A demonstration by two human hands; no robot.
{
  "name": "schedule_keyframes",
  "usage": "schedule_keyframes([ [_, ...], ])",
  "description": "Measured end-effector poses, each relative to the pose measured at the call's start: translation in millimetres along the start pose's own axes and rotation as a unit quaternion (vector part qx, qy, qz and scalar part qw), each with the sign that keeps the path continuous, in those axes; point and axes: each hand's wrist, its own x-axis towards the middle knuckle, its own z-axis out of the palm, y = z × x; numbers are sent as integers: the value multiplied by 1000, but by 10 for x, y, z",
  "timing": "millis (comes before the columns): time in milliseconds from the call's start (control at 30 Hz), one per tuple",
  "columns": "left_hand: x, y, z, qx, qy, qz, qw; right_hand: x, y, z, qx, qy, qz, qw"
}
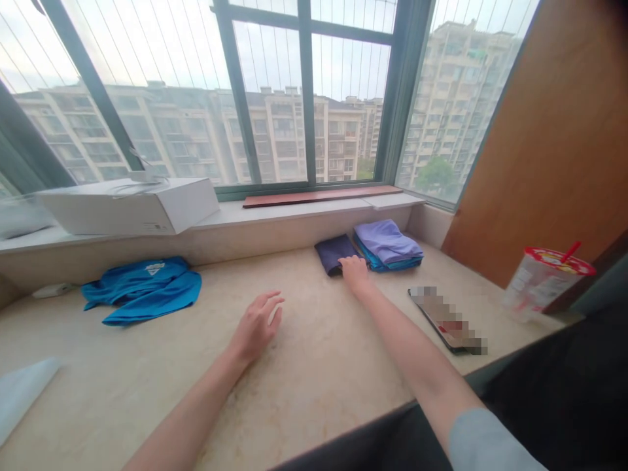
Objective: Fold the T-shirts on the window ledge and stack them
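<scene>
A small folded navy garment lies towards the back of the counter. My right hand reaches to its front right edge, fingers curled onto the cloth. Touching it on the right is a stack of folded clothes, a lavender garment over blue ones. My left hand hovers over or rests on the counter's middle, holding nothing, its fingers apart. To its left sits a loosely bunched blue T-shirt with a white print, out of reach of either hand.
A phone and a clear plastic cup with a red straw stand on the right of the stone counter. On the sill behind are a white box and a reddish board. A white sheet lies at left.
</scene>
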Motion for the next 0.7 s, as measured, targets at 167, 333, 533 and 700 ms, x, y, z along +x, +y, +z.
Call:
schedule_keyframes([
  [167,-29,83,34,16,-35,15,999,-49,-303,227,60,-21,-13,998],
  [333,-83,102,62,8,-64,13,998,-305,-703,396,187,-52,-39,980],
  [533,-61,263,-39,-131,9,-78,988,-399,-805,207,512,-147,45,845],
  [700,-14,453,-235,-339,-28,-182,923,-231,-507,-59,441,-109,46,889],
])
